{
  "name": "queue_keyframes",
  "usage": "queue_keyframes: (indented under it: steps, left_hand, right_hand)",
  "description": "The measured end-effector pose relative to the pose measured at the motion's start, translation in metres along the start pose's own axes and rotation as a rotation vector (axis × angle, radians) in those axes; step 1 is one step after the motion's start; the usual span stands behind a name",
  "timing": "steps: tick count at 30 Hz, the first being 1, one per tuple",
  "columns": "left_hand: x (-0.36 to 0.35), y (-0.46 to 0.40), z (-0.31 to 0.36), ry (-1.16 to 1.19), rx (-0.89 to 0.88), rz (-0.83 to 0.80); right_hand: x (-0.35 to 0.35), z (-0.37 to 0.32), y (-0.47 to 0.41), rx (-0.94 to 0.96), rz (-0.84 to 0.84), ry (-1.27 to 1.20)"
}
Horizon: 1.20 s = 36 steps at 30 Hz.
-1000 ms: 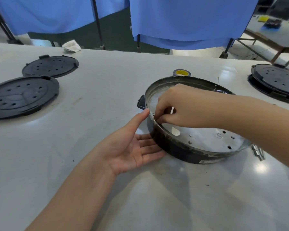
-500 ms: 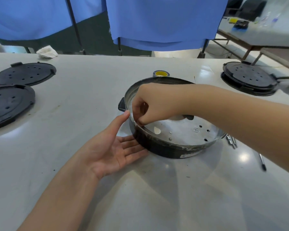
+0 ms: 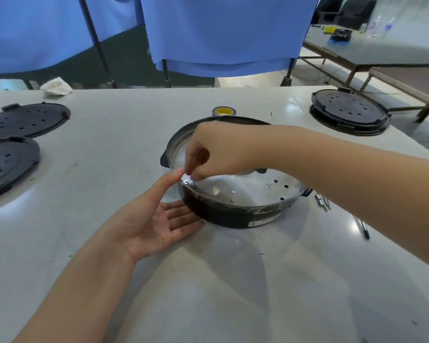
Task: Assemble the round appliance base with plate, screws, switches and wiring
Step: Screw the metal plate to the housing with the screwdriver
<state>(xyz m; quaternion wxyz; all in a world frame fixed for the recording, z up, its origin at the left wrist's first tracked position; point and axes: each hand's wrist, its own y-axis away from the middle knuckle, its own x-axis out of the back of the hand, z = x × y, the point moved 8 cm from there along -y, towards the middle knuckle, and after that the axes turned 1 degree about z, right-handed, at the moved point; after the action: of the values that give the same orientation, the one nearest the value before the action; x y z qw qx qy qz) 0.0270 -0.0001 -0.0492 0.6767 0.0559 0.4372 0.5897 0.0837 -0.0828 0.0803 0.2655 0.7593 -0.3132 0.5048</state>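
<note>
A round appliance base point(image 3: 233, 214), black on the outside with a shiny metal plate point(image 3: 248, 188) set inside it, is seen near the middle of the white table point(image 3: 109, 149), somewhat towards the far edge. The left hand point(image 3: 154, 219) is laid palm up on the table just beside the base's near left side, its fingers straight and spread against the black wall and its thumb raised to the metal rim. The right hand point(image 3: 216, 151) is reached over the base from the right, its fingers curled and its fingertips pinched together at the left rim, right next to the left thumb; something small appears to be pinched there, but what it is cannot be told. Several small holes and a few small fasteners are seen in the plate. A roll of tape point(image 3: 224, 111) with a yellow core is placed just behind the base. Two black round lids point(image 3: 26, 120) point(image 3: 6, 162) with holes are laid flat by the left edge of the table, one behind the other, and a crumpled white cloth point(image 3: 56, 87) is found at the far edge near the far left corner. A stack of black round covers point(image 3: 348, 111) is set at the far right corner. Small metal parts point(image 3: 322, 201) and a pen point(image 3: 363, 229) are left on the table to the right of the base. Blue curtains point(image 3: 221, 33) are hung beyond the far edge.
</note>
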Motion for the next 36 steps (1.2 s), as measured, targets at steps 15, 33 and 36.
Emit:
queue_keyframes:
  steps: [15, 33, 36]
  left_hand:
    - [-0.003, -0.002, 0.010, -0.156, 0.098, -0.010]
    - [-0.003, -0.001, 0.003, -0.241, 0.075, 0.009]
    - [-0.004, -0.001, 0.003, -0.240, 0.072, 0.010]
  right_hand:
    - [0.048, 0.148, 0.125, -0.438, 0.342, -0.022]
    - [0.000, 0.236, 0.183, -1.150, 0.289, -0.255]
    - [0.001, 0.238, 0.184, -1.156, 0.282, -0.251]
